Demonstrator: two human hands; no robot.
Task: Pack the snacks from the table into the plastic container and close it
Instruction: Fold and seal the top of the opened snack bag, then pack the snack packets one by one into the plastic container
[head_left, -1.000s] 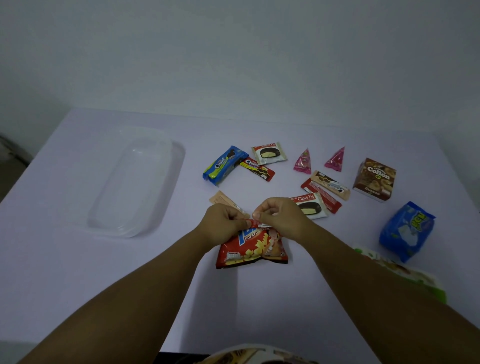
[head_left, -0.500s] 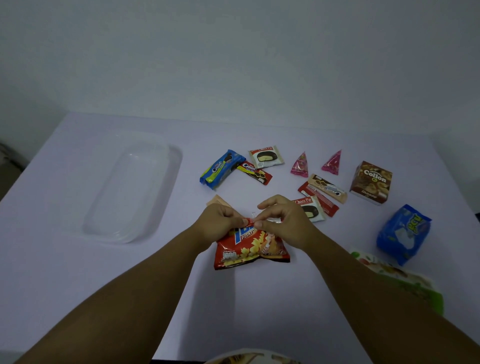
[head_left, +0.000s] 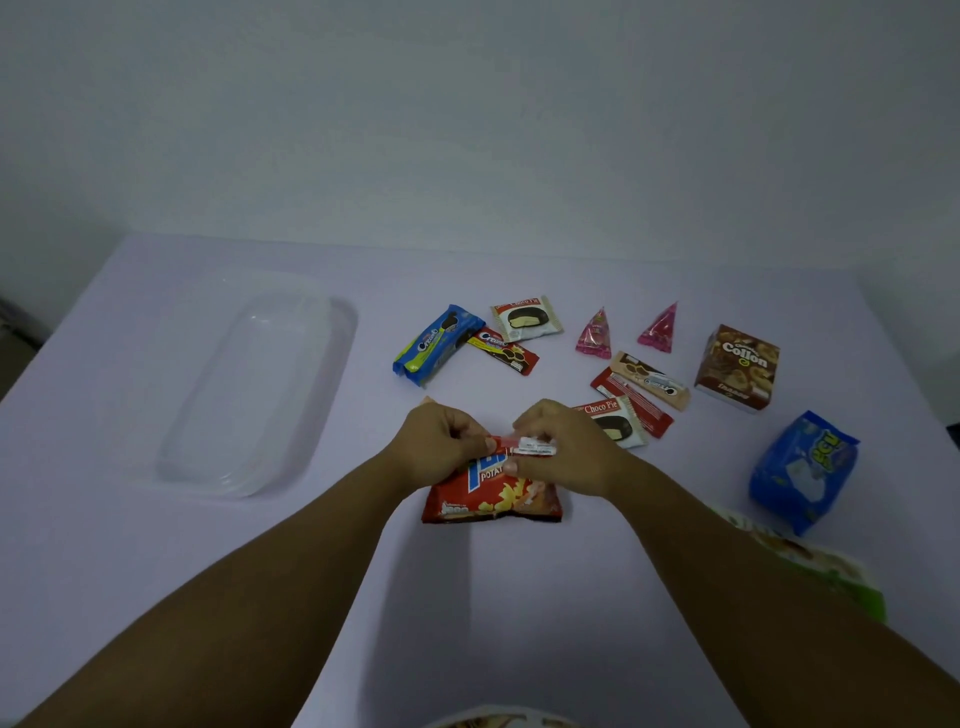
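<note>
A red potato chip bag (head_left: 491, 493) lies on the table in front of me. My left hand (head_left: 439, 447) and my right hand (head_left: 563, 449) both pinch its top edge, which is folded over. The clear plastic container (head_left: 249, 395) sits empty at the left. Behind my hands lie a blue cookie pack (head_left: 436, 343), a red cookie pack (head_left: 504, 351), two Choco Pie packs (head_left: 527, 318) (head_left: 615, 423), two pink triangular sweets (head_left: 595, 335) (head_left: 661, 330), a red bar (head_left: 636, 402) and a beige bar (head_left: 649, 380).
A brown Collon box (head_left: 737, 368) stands at the right, a blue bag (head_left: 800, 467) nearer the right edge. A green-and-white packet (head_left: 810, 571) lies partly under my right forearm. The wall rises behind the table's far edge.
The hands stay on the chip bag's top edge; the fingers have shifted slightly and the folded strip now shows its white printed side.
</note>
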